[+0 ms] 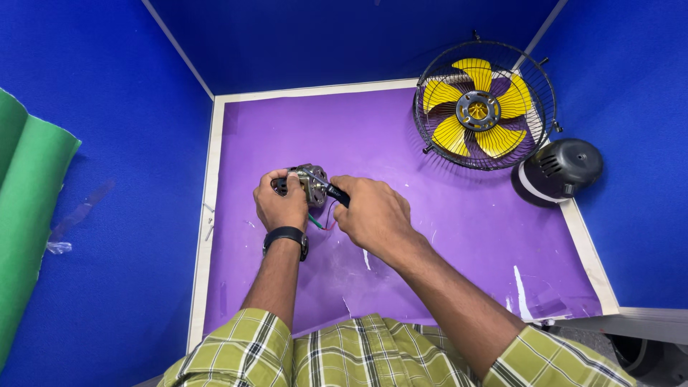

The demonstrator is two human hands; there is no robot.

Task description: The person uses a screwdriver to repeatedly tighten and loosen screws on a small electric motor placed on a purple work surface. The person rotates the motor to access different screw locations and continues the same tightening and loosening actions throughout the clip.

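— Plaid sleeves point(373, 355) sit lowest, at the near edge of the purple mat point(466, 236). What do the hands hold?

— Left hand point(281, 204), with a black wristwatch point(287, 235), is closed around a small metal fan motor point(309, 183) left of the mat's centre. Right hand point(373, 215) grips a black-handled tool point(335, 193) touching that motor.

— And the edges?

— A wire guard with yellow fan blades point(484, 104) fills the far right corner; a black motor cover point(560, 170) overhangs the right edge. Open mat lies near right. No labels are legible.
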